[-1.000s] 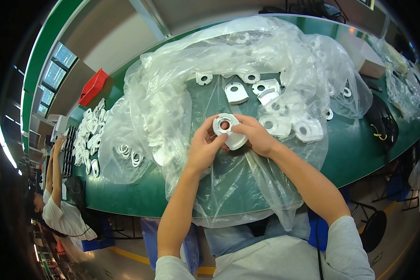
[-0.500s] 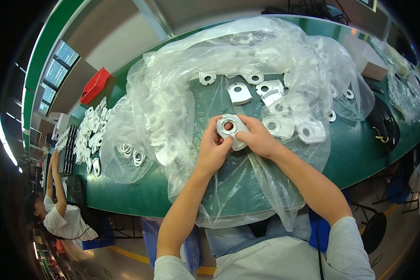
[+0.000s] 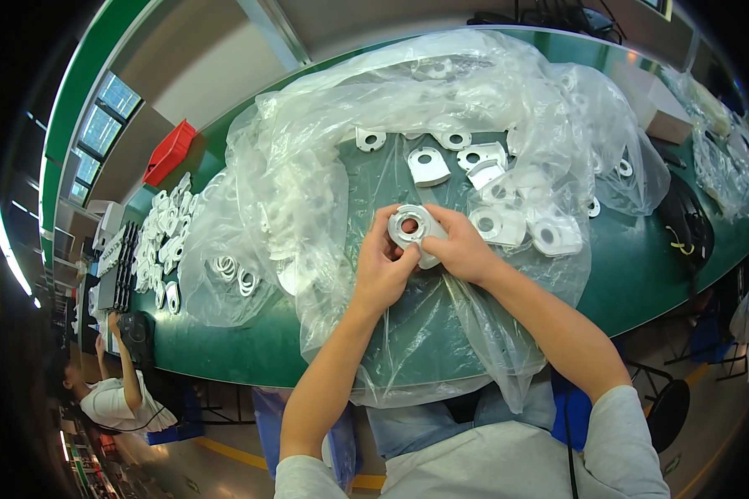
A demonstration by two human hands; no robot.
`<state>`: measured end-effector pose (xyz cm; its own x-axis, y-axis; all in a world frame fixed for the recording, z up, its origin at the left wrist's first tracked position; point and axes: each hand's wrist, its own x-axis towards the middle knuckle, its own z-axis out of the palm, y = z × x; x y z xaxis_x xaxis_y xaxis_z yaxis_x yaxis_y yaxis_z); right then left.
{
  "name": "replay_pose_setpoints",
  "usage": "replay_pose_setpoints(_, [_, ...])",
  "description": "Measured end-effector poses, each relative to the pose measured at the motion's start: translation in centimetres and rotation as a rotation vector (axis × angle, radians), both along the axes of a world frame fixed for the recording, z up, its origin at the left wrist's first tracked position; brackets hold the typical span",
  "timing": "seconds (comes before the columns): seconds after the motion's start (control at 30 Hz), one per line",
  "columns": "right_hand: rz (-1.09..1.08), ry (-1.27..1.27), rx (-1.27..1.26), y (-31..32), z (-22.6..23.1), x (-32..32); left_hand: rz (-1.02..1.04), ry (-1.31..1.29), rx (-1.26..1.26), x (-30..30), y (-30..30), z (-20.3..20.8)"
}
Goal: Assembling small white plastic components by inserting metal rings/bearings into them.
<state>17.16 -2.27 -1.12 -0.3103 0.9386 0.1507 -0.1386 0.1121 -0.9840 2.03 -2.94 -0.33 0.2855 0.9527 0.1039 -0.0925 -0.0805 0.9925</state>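
Note:
Between my two hands is a white plastic part (image 3: 410, 218) with a round ring and hole at its upper end, held above the clear plastic sheeting. My left hand (image 3: 380, 262) grips its left side, fingers curled behind and thumb on the front. Closed on its right side is my right hand (image 3: 466, 245), with the thumb pressed near the ring. Just beyond my hands lies a loose white part (image 3: 427, 167) with a round hole. More such parts lie to its right, among them a white part (image 3: 555, 236) near my right forearm, partly under the sheeting.
Clear plastic bags (image 3: 308, 133) with white parts inside surround my work spot on the green table (image 3: 225, 345). Leftward are a heap of white rings (image 3: 168, 229), a red bin (image 3: 170, 153) and another person (image 3: 125, 399). A white box (image 3: 653, 104) stands far right.
My hands and the white part stay almost in place, with only a slight shift. The person at the left has lowered their arms and moved them nearer the table's edge.

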Motion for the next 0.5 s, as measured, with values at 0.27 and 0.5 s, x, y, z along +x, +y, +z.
replay_pose_setpoints(0.27, [0.183, 0.336, -0.266, 0.2, -0.4, 0.2, -0.038, -0.007, -0.059, -0.7, 0.3, 0.2])
replay_pose_setpoints(0.5, [0.277, 0.444, -0.329, 0.2, 0.0, 0.4, -0.117, -0.095, -0.134, -1.5, 0.5, 0.7])
